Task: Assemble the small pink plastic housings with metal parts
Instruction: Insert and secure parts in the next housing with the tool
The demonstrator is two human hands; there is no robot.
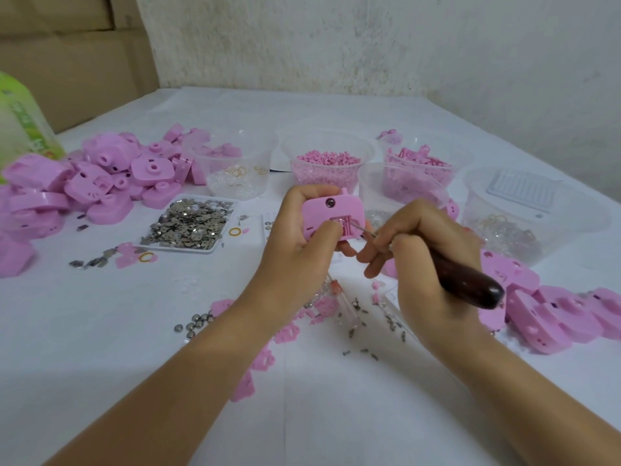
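My left hand [299,237] grips a small pink housing [331,215] above the middle of the table, its open back turned toward me, thumb pressed on its face. My right hand [423,253] is closed on a tool with a dark wooden handle [467,280]. The tool's thin metal tip [361,227] touches the slotted recess of the housing. A white tray of small metal parts [188,225] lies left of my hands.
A heap of pink housings [90,183] lies at the left and another pile [551,311] at the right. Several clear tubs [327,163] of pink bits, rings and clear parts stand behind. Loose screws, metal balls [195,324] and pink pieces lie on the white cloth near my wrists.
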